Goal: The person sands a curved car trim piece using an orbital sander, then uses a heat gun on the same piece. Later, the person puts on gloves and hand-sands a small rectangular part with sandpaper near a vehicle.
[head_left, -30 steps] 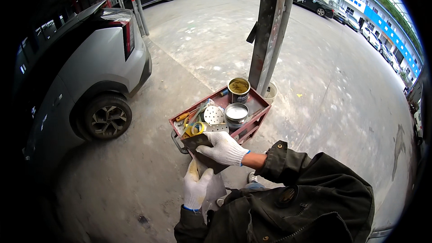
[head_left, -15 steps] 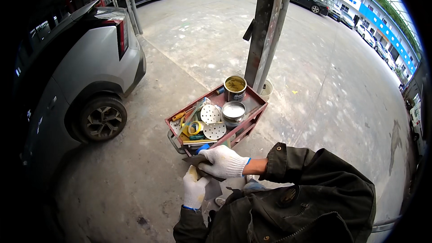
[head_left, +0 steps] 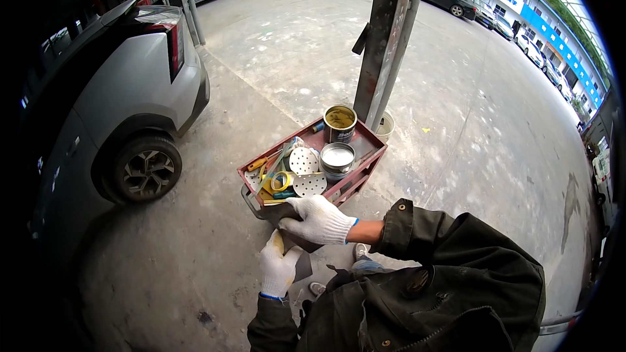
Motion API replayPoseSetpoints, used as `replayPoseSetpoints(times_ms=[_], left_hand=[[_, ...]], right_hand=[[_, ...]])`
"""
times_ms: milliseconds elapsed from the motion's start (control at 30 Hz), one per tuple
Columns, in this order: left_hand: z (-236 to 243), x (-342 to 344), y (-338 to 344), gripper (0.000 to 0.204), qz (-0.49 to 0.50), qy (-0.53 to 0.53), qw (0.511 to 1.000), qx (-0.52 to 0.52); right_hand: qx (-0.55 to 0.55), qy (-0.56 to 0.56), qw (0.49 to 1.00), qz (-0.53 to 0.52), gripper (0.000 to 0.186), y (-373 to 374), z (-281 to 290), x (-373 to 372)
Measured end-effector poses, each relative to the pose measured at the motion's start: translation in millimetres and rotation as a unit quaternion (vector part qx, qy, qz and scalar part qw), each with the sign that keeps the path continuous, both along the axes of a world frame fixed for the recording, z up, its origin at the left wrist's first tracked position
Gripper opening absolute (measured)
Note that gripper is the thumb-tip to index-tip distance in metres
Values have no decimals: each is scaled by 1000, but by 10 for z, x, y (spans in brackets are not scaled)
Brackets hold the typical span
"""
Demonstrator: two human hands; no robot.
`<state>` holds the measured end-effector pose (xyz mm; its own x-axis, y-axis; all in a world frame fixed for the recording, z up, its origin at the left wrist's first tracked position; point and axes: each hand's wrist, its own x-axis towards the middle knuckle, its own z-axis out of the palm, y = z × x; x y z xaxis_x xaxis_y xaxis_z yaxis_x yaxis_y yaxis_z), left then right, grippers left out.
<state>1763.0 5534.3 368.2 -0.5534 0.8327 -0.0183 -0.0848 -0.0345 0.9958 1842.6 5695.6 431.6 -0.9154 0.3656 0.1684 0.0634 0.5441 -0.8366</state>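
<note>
Both hands wear white knitted gloves and are close together in front of a red tool cart (head_left: 357, 182). My right hand (head_left: 321, 220) is closed on a dark, stiff-looking sheet of sandpaper (head_left: 274, 212), which sticks out past the fingers toward the cart. Just below it, my left hand (head_left: 278, 268) is pinched on a grey piece of the sandpaper (head_left: 303, 266) that hangs down beside the palm. Whether the two pieces are joined is hidden by the gloves. White perforated sanding discs (head_left: 304, 161) and a yellow tape roll (head_left: 282, 181) lie on the cart's top tray.
An open can of yellowish-brown filler (head_left: 340, 117) and a smaller silver-lidded can (head_left: 338, 156) stand on the tray. Behind the cart rise a steel post (head_left: 378, 45) and a pale bucket (head_left: 386, 127). At left is a grey car (head_left: 130, 85). Vehicles line the far yard.
Both hands have moved slightly up, and the right also a little left, with the sandpaper still in them. The dark sheet now covers the cart's near corner, and the blue thing there is hidden.
</note>
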Motion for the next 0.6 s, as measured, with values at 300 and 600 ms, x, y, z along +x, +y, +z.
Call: replayPoseSetpoints(times_ms=[300,600], left_hand=[[82,-38,40,35,150,-68,981,104],[174,227,170,18,263,187,946,-35]], right_hand=[[-107,-56,983,-136,40,130,-130,22],[-108,-7,984,-140,32,-279,-173,146]])
